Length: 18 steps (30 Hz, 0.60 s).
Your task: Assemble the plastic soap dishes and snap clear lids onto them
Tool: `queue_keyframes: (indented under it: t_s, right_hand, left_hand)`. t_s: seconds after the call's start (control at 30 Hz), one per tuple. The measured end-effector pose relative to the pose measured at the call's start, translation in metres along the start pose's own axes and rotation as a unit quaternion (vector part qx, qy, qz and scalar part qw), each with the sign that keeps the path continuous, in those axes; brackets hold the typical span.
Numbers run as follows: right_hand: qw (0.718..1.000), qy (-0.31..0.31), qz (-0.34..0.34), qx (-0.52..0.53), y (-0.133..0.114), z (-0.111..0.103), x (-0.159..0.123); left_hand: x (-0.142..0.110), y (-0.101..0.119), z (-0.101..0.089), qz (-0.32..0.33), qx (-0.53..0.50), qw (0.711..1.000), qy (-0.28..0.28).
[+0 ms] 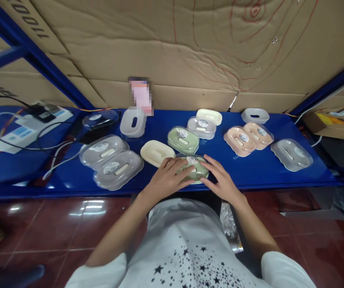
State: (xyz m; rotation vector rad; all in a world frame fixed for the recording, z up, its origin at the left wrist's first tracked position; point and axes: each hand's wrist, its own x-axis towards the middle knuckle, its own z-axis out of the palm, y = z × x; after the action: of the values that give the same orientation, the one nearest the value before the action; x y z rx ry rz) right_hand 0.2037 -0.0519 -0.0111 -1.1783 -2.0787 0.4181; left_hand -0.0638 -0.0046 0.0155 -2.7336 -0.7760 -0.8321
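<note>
Directly before me on the blue shelf lies a green soap box [201, 173] with a clear lid and a round label. My left hand [169, 176] rests over its left part, fingers reaching across the lid and curling at its edges. On the right end, the fingertips of my right hand [219, 179] touch the lid, thumb and fingers spread apart. Close behind sits another lidded green soap box [183, 141]. A cream oval dish [157, 153] without a lid lies just left of it, close to my left hand.
Two grey lidded boxes [118, 170] overlap at left. Behind stand a grey lidded box [201, 127], a cream dish [209, 116] and pale trays [132, 122]. Peach boxes [240, 141] and a grey box [291, 154] lie right. A power strip [30, 127] with cables occupies the left; cardboard [160, 52] backs the shelf.
</note>
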Motion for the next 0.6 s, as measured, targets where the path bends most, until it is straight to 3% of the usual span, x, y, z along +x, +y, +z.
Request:
queue_keyframes:
  t_s: [0.17, 0.6]
  right_hand:
    - [0.999, -0.024, -0.019, -0.008, 0.0, 0.001, -0.005]
    - [0.993, -0.031, -0.09, -0.066, -0.003, 0.001, -0.007]
  left_hand:
    - [-0.021, 0.002, 0.003, -0.024, -0.064, 0.998, 0.009]
    - [-0.036, 0.018, 0.009, -0.028, -0.014, 0.997, 0.076]
